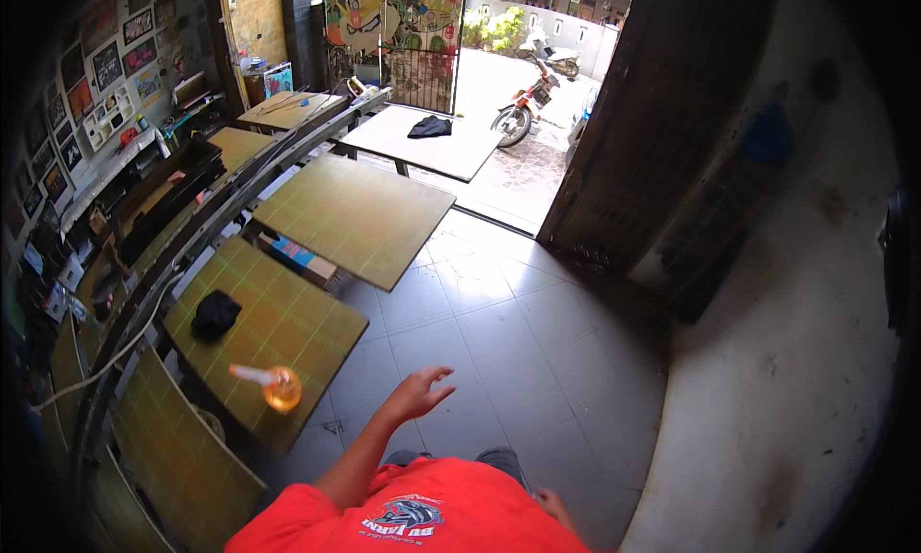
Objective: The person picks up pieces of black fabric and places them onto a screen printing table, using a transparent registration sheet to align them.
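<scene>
On the board left of the left hand is a bottle, with a cloth bundle beyond it to the left; farther ahead come a second board, a third board bearing another cloth and, outside, a motorcycle; a wall stands right

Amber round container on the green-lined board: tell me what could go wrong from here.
The amber round container sits near the right edge of the olive, rectangular green-lined board; a knock could drop it onto the grey tiled floor. The bare left hand, right of that edge, might bump it. If anything spills, the crumpled black cloth could get wet.
</scene>
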Tool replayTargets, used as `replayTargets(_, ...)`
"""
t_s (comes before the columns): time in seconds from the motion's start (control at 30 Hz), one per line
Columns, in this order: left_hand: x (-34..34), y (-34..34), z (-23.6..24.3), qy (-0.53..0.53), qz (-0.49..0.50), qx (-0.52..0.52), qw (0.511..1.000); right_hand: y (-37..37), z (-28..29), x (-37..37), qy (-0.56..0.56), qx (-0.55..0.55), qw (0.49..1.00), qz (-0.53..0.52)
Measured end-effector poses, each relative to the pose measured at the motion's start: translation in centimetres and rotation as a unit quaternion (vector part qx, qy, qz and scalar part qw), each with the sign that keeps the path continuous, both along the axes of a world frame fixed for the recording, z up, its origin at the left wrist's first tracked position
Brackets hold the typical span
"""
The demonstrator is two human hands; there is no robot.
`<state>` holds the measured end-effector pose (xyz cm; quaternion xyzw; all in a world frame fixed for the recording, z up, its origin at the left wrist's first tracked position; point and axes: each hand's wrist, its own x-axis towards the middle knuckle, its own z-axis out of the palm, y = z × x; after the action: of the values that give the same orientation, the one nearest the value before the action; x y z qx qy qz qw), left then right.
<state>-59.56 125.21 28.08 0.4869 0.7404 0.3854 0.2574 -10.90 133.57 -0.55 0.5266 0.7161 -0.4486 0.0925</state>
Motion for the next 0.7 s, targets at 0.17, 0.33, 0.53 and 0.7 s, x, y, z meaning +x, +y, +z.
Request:
replayTargets(0.17,-10.7,17.5,3.2,0.055,0.019,0.051,0.997,4.1,-5.3,2.9,-0.158,-0.151,0.973,-0.075)
replayTargets(0.33,-20.1,29.0,3.0,0.122,0.143,0.024,0.982,19.5,-2.7,-0.9,-0.195,-0.157,0.962,-0.106)
replayTargets(0.53,-32.9,37.3,2.1,0.156,0.261,0.034,0.952,53.8,0.8,-11.6,-0.1,0.055,0.987,-0.11)
replayTargets(0.7,-45.2,45.3,3.3,0.184,0.328,0.006,0.927,80.2,10.2,-32.9,0.179,0.226,0.951,-0.11)
